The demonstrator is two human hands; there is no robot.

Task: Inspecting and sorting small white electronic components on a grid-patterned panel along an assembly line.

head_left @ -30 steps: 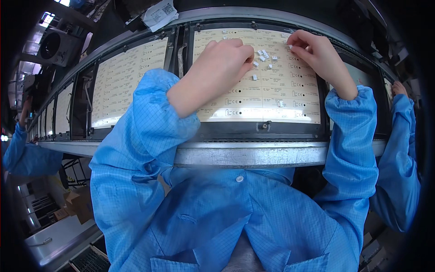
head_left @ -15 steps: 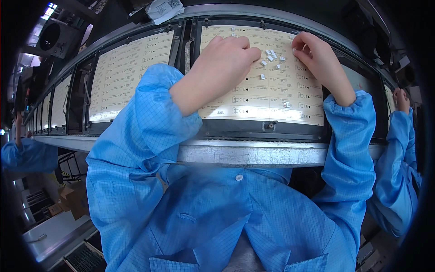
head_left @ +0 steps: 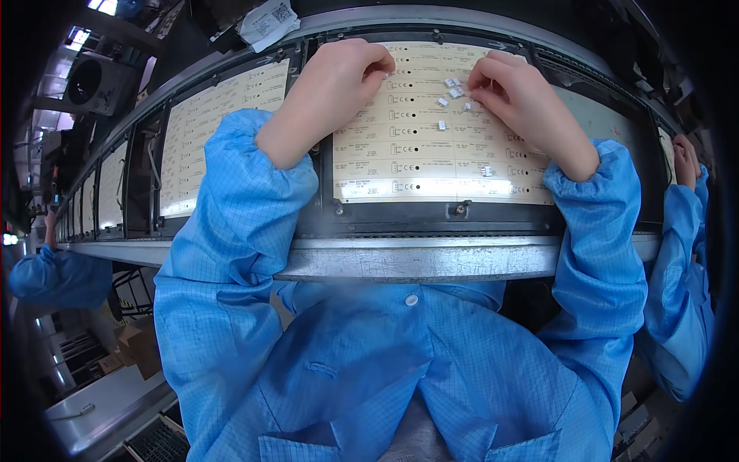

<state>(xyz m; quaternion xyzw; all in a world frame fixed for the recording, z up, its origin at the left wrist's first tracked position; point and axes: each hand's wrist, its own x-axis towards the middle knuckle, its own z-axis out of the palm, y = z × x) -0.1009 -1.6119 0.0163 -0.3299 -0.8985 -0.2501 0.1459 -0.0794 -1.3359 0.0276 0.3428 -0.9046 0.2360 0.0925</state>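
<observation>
A cream printed circuit board panel [head_left: 369, 158] lies in a dark frame before me. Over its upper left part, my left hand [head_left: 327, 88] is closed in a pinch, with a small white connector [head_left: 387, 75] at the fingertips. My right hand [head_left: 527, 100] is bent over the upper right part, thumb and fingers drawn together. Whatever is between them is hidden. Close to these fingertips lies a loose cluster of small white connectors [head_left: 453, 87]. One connector [head_left: 442, 125] sits apart below the cluster, and another [head_left: 486, 171] is nearer the front edge.
A metal rail [head_left: 416, 258] runs along the near side. More panels [head_left: 212, 146] stand in line to the left. Behind the frame lies a white printed bag [head_left: 268, 25]. At the right a co-worker's blue sleeve [head_left: 677, 254] reaches in; another person's sleeve [head_left: 58, 273] shows far left.
My left hand has moved left and slightly up, away from the cluster to the panel's upper left. My right hand has shifted left and down, up to the connectors.
</observation>
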